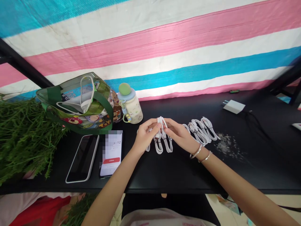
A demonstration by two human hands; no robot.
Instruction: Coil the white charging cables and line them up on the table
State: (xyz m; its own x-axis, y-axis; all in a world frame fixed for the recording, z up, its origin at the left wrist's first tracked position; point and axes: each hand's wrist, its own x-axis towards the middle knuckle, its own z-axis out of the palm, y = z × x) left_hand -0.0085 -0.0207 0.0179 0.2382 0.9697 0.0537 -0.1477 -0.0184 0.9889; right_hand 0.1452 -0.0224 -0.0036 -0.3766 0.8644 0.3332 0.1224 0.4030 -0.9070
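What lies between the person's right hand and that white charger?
In the head view, looped white cables lie between the right hand and the white charger.

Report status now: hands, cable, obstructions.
Left hand and right hand gripping looped white cable. Coiled white cables beside right hand. Lit smartphone near left hand.

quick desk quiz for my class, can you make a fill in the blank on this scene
The looped bundle between the left hand and right hand is made of white ____.
The right wrist wears ____ thin metal bangles.
The white power adapter lies to the ____ of the other coiled cables.
The bottle has a ____ knob on its lid.

Missing words: cables; two; right; green
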